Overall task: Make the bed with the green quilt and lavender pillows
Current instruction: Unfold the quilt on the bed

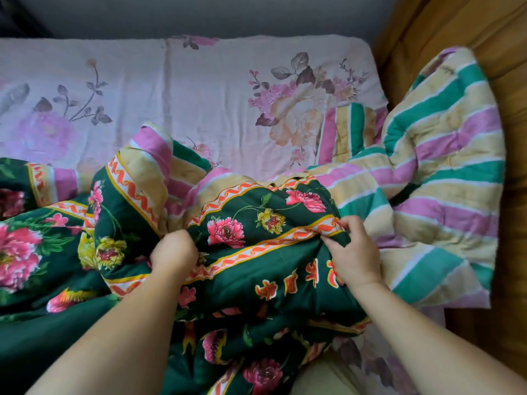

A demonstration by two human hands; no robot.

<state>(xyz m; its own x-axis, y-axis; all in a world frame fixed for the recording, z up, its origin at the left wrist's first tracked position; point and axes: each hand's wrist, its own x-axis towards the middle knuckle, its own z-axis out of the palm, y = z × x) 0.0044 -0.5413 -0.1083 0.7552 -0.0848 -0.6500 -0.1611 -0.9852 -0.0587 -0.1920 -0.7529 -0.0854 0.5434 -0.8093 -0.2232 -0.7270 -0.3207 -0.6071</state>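
Bed sheet: pale lavender-pink, printed with large faded flowers and grey-purple leaves; spread flat across the far half of the view.

Green quilt: dark green face with pink and yellow peonies, an orange-and-white wavy border edged in yellow, and orange characters. Its reverse is striped green, pink, cream and white. Lies bunched and partly turned over on the near side of the sheet, the striped side heaped at right against a brown upholstered surface.

Left hand: fingers curled, gripping a fold of the green face.

Right hand: fingers and thumb pinching the bordered edge.
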